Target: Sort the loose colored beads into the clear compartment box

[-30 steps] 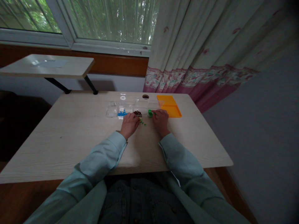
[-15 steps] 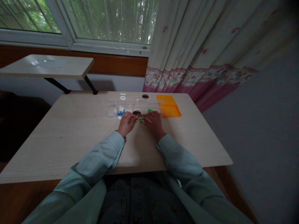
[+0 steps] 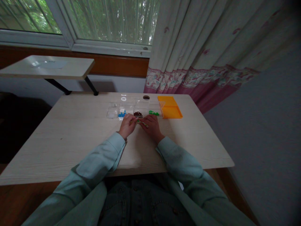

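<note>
Both my hands rest close together on the pale wooden table (image 3: 70, 138), just in front of a row of clear plastic compartments (image 3: 113, 111). My left hand (image 3: 127, 124) is curled, fingertips pinched near a few small green pieces (image 3: 141, 121) lying between the hands. My right hand (image 3: 151, 126) is also curled, fingertips meeting the left at those pieces. What each pinch holds is too small to make out. The compartments hold blue pieces (image 3: 122, 114), dark brown pieces (image 3: 137, 114) and green pieces (image 3: 154, 113).
An orange lid or tray (image 3: 169, 107) lies right of the compartments. A round cable hole (image 3: 146, 97) sits at the table's far edge. A second small table (image 3: 47, 66) stands behind at left. A curtain (image 3: 202, 50) hangs at right, under the window (image 3: 94, 22).
My right hand left the green compartment and moved left to meet my left hand over the loose green pieces. The green compartment is now uncovered. My left hand barely moved.
</note>
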{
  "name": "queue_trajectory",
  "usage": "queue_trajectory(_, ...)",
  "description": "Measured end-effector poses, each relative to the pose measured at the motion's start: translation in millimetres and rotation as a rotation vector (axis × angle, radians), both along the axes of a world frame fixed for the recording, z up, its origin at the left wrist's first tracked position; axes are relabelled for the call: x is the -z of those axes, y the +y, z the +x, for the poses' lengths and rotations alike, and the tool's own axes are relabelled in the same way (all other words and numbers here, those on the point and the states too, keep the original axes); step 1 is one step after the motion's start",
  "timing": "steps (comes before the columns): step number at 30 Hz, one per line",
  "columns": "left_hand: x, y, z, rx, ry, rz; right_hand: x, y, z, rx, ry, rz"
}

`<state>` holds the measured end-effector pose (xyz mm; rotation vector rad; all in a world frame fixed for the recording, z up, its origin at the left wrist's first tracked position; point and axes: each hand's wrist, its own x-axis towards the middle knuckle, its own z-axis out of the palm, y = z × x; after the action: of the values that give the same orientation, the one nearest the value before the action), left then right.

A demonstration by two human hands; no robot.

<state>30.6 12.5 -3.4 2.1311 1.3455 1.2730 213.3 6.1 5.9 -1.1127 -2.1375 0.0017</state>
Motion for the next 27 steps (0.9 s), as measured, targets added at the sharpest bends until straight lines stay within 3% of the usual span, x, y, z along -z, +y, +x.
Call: queue_trajectory(27, -4.6, -4.4, 1.7, 0.036, 0.085, 0.014, -3.6, -1.7, 0.0, 0.012, 0.011, 0.033)
